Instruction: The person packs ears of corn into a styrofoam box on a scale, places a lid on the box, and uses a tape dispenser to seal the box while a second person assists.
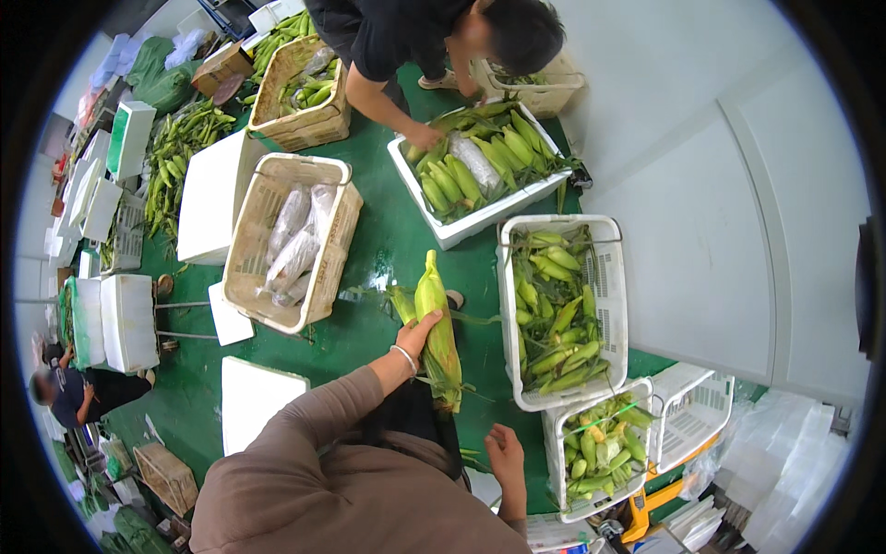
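My left hand (415, 332) is closed around ears of corn in green husks (437, 325), held upright in front of me above the green floor. My right hand (505, 450) hangs lower right with its fingers loosely curled and nothing seen in it. To the right of the held corn stands a white plastic crate (504, 311) of husked-on corn ears. Beyond the hands is a white foam box (443, 232) with rows of corn and a wrapped, silvery pack (474, 163); a co-worker's hands (423, 137) touch the corn there.
A beige crate (232, 277) with plastic-wrapped packs stands left, near a foam lid (259, 401). Another beige crate (297, 131) holds corn. At lower right are a smaller corn crate (554, 450), an empty white crate (692, 422) and a yellow pallet jack (640, 516). Another person (83, 395) is far left.
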### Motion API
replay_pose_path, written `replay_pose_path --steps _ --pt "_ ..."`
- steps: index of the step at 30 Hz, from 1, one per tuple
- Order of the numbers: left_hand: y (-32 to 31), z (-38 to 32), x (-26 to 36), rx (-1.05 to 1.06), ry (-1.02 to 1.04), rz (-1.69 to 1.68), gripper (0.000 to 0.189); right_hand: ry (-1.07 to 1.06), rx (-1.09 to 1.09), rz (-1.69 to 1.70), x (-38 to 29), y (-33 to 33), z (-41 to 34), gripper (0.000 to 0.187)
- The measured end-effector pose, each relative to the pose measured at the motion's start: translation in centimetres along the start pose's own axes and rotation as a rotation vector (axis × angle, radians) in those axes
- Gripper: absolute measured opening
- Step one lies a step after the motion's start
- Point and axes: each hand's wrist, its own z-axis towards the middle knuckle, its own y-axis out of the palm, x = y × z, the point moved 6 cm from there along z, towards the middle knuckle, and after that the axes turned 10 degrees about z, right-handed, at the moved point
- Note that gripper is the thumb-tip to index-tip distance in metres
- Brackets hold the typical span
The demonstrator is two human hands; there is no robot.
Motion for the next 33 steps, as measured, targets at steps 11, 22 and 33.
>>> replay_pose_path --steps 11,22,33 --pt "3.3 11.5 14.2 0.075 -0.06 -0.029 0.072 0.039 0.059 0.066 -11.2 2.4 9.9 0.036" --pt "9.4 28.0 26.1 0.276 0.112 0.68 0.106 0.163 0.17 0.107 -10.1 1.4 10.5 0.033" --pt "-3.4 26.0 9.6 -0.07 0.015 1.796 0.038 0.223 0.339 0.235 -4.5 4.9 6.2 0.031"
